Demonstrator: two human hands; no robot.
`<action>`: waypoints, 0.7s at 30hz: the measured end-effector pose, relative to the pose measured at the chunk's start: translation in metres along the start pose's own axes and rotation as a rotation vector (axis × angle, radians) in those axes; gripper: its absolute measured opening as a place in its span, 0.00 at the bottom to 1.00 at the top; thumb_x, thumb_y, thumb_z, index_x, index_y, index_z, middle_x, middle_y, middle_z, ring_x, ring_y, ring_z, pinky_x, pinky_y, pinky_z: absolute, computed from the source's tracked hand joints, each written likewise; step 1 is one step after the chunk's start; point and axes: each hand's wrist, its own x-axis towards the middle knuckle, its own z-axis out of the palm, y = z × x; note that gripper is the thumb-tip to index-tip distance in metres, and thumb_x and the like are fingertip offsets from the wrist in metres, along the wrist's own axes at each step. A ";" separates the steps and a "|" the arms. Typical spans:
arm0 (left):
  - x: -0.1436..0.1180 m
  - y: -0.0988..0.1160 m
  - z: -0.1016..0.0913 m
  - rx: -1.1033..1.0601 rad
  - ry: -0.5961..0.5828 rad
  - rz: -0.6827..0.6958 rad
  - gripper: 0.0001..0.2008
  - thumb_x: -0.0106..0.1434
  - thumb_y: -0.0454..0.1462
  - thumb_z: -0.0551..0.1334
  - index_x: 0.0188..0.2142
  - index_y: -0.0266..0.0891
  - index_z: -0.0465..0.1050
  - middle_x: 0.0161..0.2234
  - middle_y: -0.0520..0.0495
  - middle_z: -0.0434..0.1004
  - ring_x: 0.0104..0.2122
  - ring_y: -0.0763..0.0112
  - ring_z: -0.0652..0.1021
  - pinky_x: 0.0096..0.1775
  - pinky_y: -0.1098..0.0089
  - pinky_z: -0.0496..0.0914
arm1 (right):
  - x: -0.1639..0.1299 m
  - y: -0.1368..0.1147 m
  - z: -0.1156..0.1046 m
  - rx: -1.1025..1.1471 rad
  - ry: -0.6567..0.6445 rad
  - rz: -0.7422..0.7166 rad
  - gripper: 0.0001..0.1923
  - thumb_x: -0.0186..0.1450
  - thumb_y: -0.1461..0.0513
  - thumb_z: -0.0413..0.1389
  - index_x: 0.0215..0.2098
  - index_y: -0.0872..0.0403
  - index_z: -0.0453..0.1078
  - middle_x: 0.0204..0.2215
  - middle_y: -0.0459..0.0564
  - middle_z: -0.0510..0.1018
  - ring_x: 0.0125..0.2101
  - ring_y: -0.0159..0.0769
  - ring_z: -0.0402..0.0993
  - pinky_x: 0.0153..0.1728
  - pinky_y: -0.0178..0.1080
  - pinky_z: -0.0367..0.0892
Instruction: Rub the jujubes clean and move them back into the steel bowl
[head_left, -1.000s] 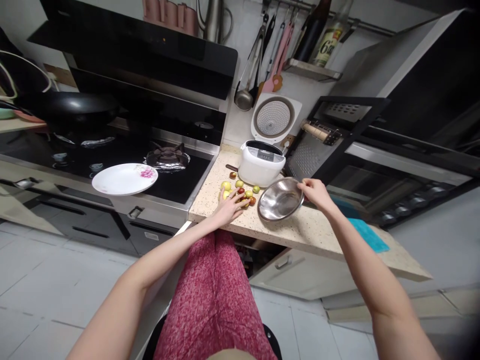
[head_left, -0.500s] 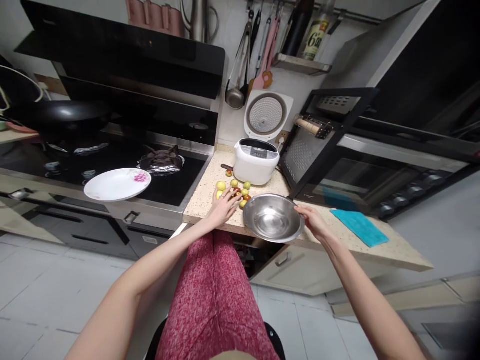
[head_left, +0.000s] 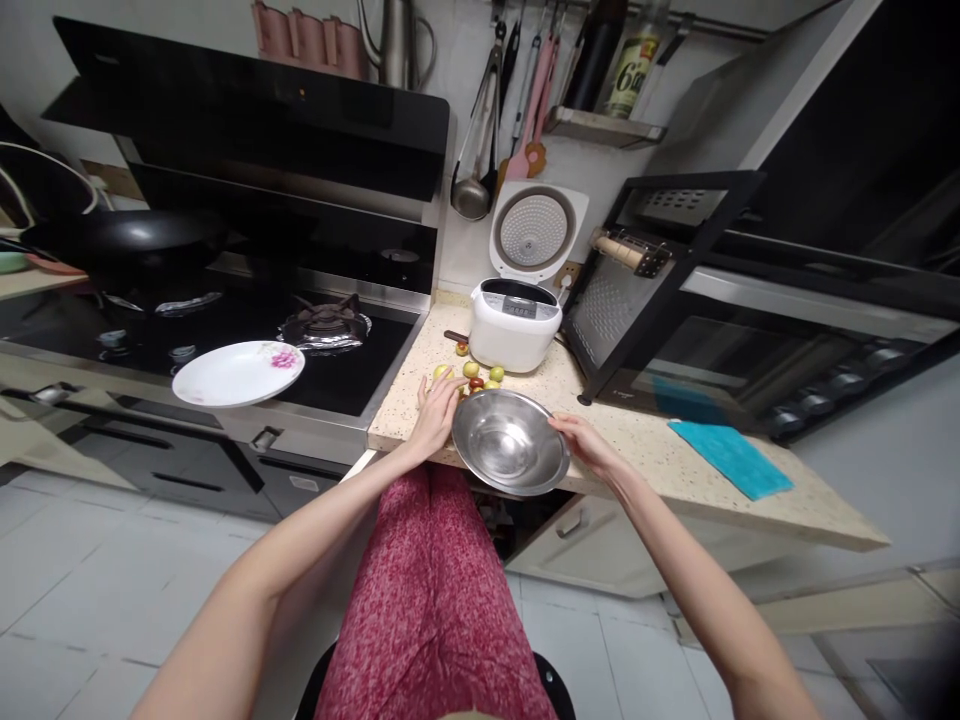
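Note:
My right hand [head_left: 583, 440] grips the right rim of a shiny metal bowl [head_left: 510, 445], thumb over the edge. The bowl is bare inside and tilted a little toward me at the counter's front edge. My left hand [head_left: 436, 415] is just left of the bowl with its fingers stretched out, over small green, yellow and red fruits that look like jujubes [head_left: 471, 369]. Part of the fruit pile is hidden behind that hand and the bowl's rim. One reddish fruit [head_left: 461, 349] lies apart, farther back.
A white rice cooker [head_left: 514, 335] with its lid up stands behind the fruits. A flowered white plate [head_left: 225, 378] juts over the stove's front edge. To the right are an oven [head_left: 757, 350] and a blue cloth [head_left: 731, 458]. A black wok [head_left: 127, 240] sits on the left burner.
The metal bowl and my right hand have moved left, so the bowl now covers part of the fruit pile. My left hand has shifted slightly left and nearer to me.

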 end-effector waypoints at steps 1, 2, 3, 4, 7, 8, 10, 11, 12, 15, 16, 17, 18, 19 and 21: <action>0.000 0.001 -0.001 -0.024 -0.001 -0.010 0.20 0.79 0.40 0.45 0.59 0.44 0.71 0.64 0.42 0.74 0.73 0.58 0.62 0.73 0.41 0.44 | 0.003 0.000 0.000 -0.017 -0.020 0.005 0.32 0.49 0.38 0.71 0.22 0.53 0.63 0.17 0.40 0.63 0.19 0.27 0.57 0.21 0.33 0.53; 0.001 0.002 -0.002 -0.044 -0.003 -0.016 0.20 0.79 0.41 0.45 0.59 0.43 0.71 0.64 0.42 0.74 0.73 0.58 0.63 0.73 0.41 0.44 | 0.007 -0.001 -0.002 -0.029 -0.040 0.013 0.31 0.49 0.38 0.71 0.22 0.53 0.65 0.17 0.40 0.64 0.19 0.27 0.58 0.21 0.33 0.53; 0.001 0.003 -0.003 -0.062 -0.008 -0.017 0.20 0.79 0.42 0.45 0.59 0.43 0.72 0.64 0.42 0.74 0.72 0.58 0.63 0.73 0.41 0.45 | 0.012 -0.003 -0.006 -0.051 -0.060 0.012 0.31 0.50 0.38 0.70 0.23 0.54 0.67 0.17 0.40 0.65 0.19 0.27 0.58 0.21 0.33 0.53; 0.001 0.004 -0.004 -0.078 -0.015 -0.011 0.20 0.79 0.43 0.46 0.59 0.43 0.72 0.64 0.41 0.74 0.72 0.58 0.63 0.73 0.41 0.46 | 0.018 -0.006 -0.010 -0.098 -0.077 -0.012 0.31 0.52 0.37 0.68 0.23 0.54 0.68 0.16 0.41 0.66 0.19 0.28 0.59 0.21 0.34 0.53; 0.000 0.006 -0.007 -0.126 -0.031 0.040 0.22 0.79 0.46 0.46 0.60 0.43 0.72 0.64 0.41 0.75 0.72 0.57 0.64 0.73 0.42 0.50 | 0.041 -0.020 -0.022 -0.323 -0.086 -0.194 0.35 0.61 0.32 0.58 0.21 0.54 0.67 0.16 0.44 0.67 0.19 0.30 0.61 0.23 0.35 0.56; 0.000 0.007 -0.008 -0.145 -0.031 0.065 0.22 0.79 0.46 0.46 0.61 0.43 0.72 0.63 0.42 0.75 0.72 0.57 0.64 0.73 0.42 0.51 | 0.052 -0.025 -0.024 -0.374 -0.077 -0.255 0.35 0.63 0.32 0.55 0.21 0.53 0.66 0.16 0.45 0.68 0.20 0.31 0.62 0.23 0.36 0.58; -0.002 0.008 -0.010 -0.184 -0.033 0.127 0.24 0.79 0.47 0.46 0.61 0.44 0.72 0.63 0.42 0.76 0.72 0.57 0.64 0.73 0.42 0.51 | 0.075 -0.036 -0.022 -0.404 -0.071 -0.341 0.35 0.62 0.32 0.56 0.22 0.53 0.67 0.19 0.47 0.71 0.23 0.33 0.65 0.26 0.36 0.60; -0.002 0.008 -0.011 -0.200 -0.042 0.160 0.24 0.79 0.48 0.45 0.62 0.44 0.73 0.63 0.42 0.76 0.72 0.57 0.64 0.73 0.42 0.50 | 0.087 -0.040 -0.019 -0.409 -0.077 -0.381 0.33 0.61 0.33 0.58 0.24 0.53 0.68 0.21 0.47 0.73 0.24 0.34 0.67 0.27 0.36 0.61; -0.003 0.008 -0.012 -0.210 -0.058 0.192 0.25 0.79 0.48 0.45 0.61 0.45 0.73 0.63 0.42 0.76 0.72 0.56 0.63 0.73 0.42 0.49 | 0.098 -0.043 -0.014 -0.416 -0.087 -0.422 0.32 0.61 0.34 0.59 0.25 0.53 0.69 0.23 0.47 0.74 0.26 0.35 0.68 0.29 0.37 0.62; -0.005 0.008 -0.014 -0.212 -0.125 0.238 0.26 0.79 0.50 0.45 0.60 0.46 0.76 0.64 0.43 0.75 0.72 0.54 0.63 0.73 0.40 0.47 | 0.128 -0.048 0.005 -0.438 -0.099 -0.543 0.27 0.60 0.38 0.62 0.30 0.53 0.74 0.28 0.49 0.78 0.31 0.38 0.71 0.32 0.38 0.65; -0.005 0.008 -0.014 -0.211 -0.137 0.232 0.26 0.79 0.50 0.45 0.60 0.47 0.76 0.64 0.43 0.75 0.72 0.53 0.63 0.73 0.40 0.47 | 0.135 -0.047 0.011 -0.445 -0.095 -0.579 0.25 0.61 0.40 0.62 0.31 0.53 0.74 0.30 0.50 0.79 0.33 0.40 0.72 0.34 0.39 0.65; -0.005 0.008 -0.014 -0.211 -0.143 0.219 0.26 0.79 0.51 0.45 0.59 0.47 0.77 0.64 0.43 0.75 0.72 0.53 0.63 0.73 0.39 0.47 | 0.139 -0.046 0.016 -0.450 -0.085 -0.612 0.23 0.63 0.41 0.62 0.32 0.53 0.75 0.32 0.51 0.79 0.34 0.41 0.73 0.35 0.39 0.66; -0.005 0.008 -0.014 -0.214 -0.141 0.201 0.27 0.79 0.51 0.45 0.59 0.47 0.77 0.63 0.43 0.76 0.72 0.52 0.63 0.73 0.39 0.48 | 0.143 -0.043 0.019 -0.450 -0.075 -0.635 0.21 0.64 0.43 0.61 0.32 0.53 0.75 0.33 0.52 0.79 0.35 0.41 0.73 0.36 0.40 0.66; -0.005 0.008 -0.014 -0.219 -0.131 0.179 0.27 0.79 0.51 0.45 0.59 0.46 0.77 0.63 0.43 0.76 0.71 0.52 0.64 0.73 0.39 0.50 | 0.144 -0.040 0.021 -0.461 -0.070 -0.657 0.19 0.66 0.46 0.60 0.33 0.53 0.76 0.34 0.53 0.79 0.36 0.42 0.73 0.37 0.40 0.67; -0.005 0.009 -0.013 -0.232 -0.102 0.130 0.27 0.79 0.50 0.44 0.59 0.46 0.77 0.62 0.43 0.76 0.71 0.53 0.65 0.72 0.40 0.53 | 0.143 -0.032 0.021 -0.535 -0.078 -0.708 0.15 0.70 0.51 0.58 0.37 0.53 0.78 0.37 0.53 0.79 0.38 0.42 0.75 0.40 0.41 0.68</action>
